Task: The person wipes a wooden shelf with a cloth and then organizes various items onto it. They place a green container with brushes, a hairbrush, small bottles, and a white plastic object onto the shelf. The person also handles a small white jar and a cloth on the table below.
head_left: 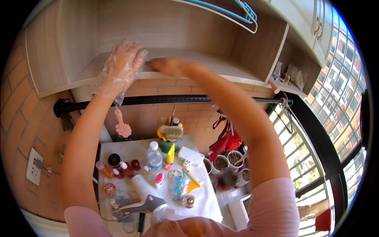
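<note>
Left hand in a plastic glove lay spread flat on the shelf edge; bare right hand pressed beside it, holding nothing I could see.

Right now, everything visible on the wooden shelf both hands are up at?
The wooden shelf is a pale, wood-grain open cabinet mounted on an orange brick wall, above a black rod. Its interior looks bare. The left hand, in a clear plastic glove, rests on the front edge; the bare right hand touches the same edge beside it. Light hangers show at the top.
</note>
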